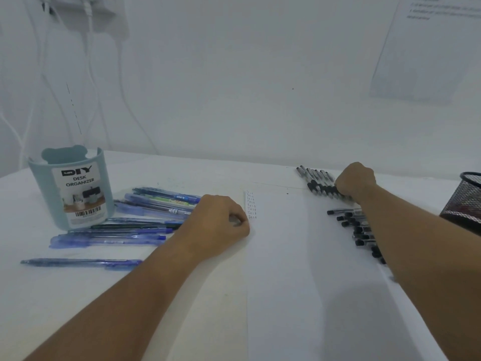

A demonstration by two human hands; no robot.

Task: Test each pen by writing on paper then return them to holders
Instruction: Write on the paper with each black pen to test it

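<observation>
A white sheet of paper lies in the middle of the table, with several small lines reading "Test" at its top left corner. My left hand rests as a curled fist on the paper's left edge and holds nothing I can see. My right hand reaches to the back right, its fingers curled down onto a black pen at the right end of a row of black pens. More black pens lie beside my right forearm. Several blue pens are spread at the left.
A pale teal desk organizer labelled "DIY" stands at the back left, behind the blue pens. A black mesh holder stands at the right edge. A white wall with hanging cables and a taped sheet rises behind the table.
</observation>
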